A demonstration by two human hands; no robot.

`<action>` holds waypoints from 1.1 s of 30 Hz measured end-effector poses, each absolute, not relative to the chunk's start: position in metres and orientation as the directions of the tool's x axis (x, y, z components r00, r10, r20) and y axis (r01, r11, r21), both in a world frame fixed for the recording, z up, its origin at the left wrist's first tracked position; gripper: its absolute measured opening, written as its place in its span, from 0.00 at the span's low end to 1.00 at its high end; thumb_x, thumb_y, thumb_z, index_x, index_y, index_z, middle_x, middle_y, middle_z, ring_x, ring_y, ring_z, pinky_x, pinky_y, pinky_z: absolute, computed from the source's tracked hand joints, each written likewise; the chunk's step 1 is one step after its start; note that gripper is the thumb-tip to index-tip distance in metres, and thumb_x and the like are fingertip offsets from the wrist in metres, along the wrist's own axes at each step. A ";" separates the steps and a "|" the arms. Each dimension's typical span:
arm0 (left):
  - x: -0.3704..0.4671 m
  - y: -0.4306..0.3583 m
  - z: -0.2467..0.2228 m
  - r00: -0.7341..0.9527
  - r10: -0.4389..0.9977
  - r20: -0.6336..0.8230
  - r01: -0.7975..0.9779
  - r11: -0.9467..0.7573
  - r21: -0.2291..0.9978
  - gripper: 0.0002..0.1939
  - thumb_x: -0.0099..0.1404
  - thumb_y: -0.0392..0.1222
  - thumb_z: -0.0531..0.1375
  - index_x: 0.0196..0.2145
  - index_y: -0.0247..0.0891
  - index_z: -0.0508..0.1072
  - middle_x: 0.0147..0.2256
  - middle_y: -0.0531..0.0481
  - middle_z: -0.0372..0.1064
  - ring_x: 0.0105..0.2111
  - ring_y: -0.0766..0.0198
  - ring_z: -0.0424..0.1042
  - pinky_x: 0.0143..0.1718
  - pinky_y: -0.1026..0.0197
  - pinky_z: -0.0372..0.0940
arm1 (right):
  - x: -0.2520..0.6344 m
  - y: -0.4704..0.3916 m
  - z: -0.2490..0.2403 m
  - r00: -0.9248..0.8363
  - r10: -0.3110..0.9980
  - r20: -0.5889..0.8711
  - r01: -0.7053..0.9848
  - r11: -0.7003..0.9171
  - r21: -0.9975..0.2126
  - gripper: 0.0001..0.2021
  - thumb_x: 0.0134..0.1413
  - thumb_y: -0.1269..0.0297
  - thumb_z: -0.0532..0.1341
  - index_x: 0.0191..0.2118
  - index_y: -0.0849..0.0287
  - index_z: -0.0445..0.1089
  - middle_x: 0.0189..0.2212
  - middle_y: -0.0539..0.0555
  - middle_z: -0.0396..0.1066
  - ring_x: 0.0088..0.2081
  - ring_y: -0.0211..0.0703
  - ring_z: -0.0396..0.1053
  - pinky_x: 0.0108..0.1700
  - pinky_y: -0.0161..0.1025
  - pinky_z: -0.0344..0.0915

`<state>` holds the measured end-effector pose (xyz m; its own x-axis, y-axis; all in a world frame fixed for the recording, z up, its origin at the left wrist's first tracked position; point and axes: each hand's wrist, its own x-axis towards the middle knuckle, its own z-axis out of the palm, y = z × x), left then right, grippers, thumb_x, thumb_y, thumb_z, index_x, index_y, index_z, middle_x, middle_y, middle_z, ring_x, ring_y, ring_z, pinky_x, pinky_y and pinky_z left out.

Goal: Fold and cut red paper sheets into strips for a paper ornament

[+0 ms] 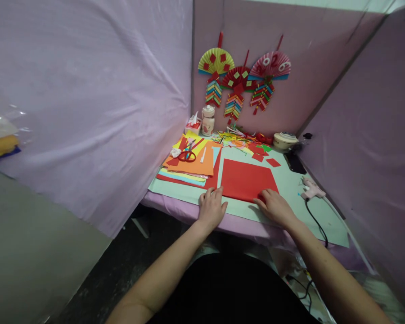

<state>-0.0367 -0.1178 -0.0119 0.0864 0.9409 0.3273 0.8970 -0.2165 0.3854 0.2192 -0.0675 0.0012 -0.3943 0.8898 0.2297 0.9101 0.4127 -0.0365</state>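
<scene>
1. Head view: the red sheet [248,180] lies flat on the worktop [324,213], just beside the pile of coloured paper [195,164].
2. The left hand [212,209] rests by the sheet's near left corner, thumb spread from its loosely curved fingers. Press there lightly so the sheet doesn't slide.
3. The right hand [276,208] touches the near right part, thumb apart along the edge; whether it pinches the paper, I cannot tell.
4. For a neat near edge, align the corners before pressing, then smooth evenly along it; uneven pressure could skew or wrinkle the paper.
5. Keep the right forearm clear of the glue gun [312,189] and its cord.
</scene>
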 end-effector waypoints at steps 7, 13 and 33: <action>-0.037 -0.112 -0.017 0.091 0.913 0.398 0.853 -0.278 0.442 0.17 0.65 0.41 0.58 0.51 0.39 0.67 0.54 0.43 0.68 0.58 0.50 0.59 0.55 0.44 0.54 | 0.180 -0.037 0.007 -0.525 0.843 0.116 0.829 0.537 -0.154 0.30 0.60 0.44 0.52 0.61 0.60 0.59 0.63 0.64 0.56 0.63 0.59 0.53 0.61 0.54 0.55; -0.043 -0.134 -0.007 -0.081 0.913 0.399 0.448 -0.324 0.833 0.12 0.65 0.35 0.55 0.47 0.37 0.68 0.49 0.41 0.68 0.51 0.56 0.67 0.50 0.54 0.63 | 0.183 -0.042 0.002 -0.599 0.800 0.037 0.781 0.593 -0.196 0.38 0.55 0.39 0.55 0.65 0.54 0.55 0.66 0.60 0.52 0.66 0.59 0.49 0.63 0.58 0.52; -0.002 -0.194 -0.015 0.303 0.845 -0.441 -0.473 0.535 0.700 0.19 0.63 0.44 0.62 0.48 0.28 0.72 0.42 0.34 0.75 0.38 0.57 0.77 0.37 0.59 0.72 | 0.228 -0.154 -0.004 -0.697 0.712 0.088 0.692 0.699 -0.181 0.37 0.55 0.44 0.59 0.67 0.48 0.49 0.67 0.56 0.51 0.67 0.55 0.48 0.65 0.60 0.48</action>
<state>-0.0021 -0.1939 -0.0154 0.3030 0.8449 -0.4408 -0.4733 0.5348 0.7000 0.2279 -0.1544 -0.0041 -0.6968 0.7118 0.0882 0.6916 0.6994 -0.1807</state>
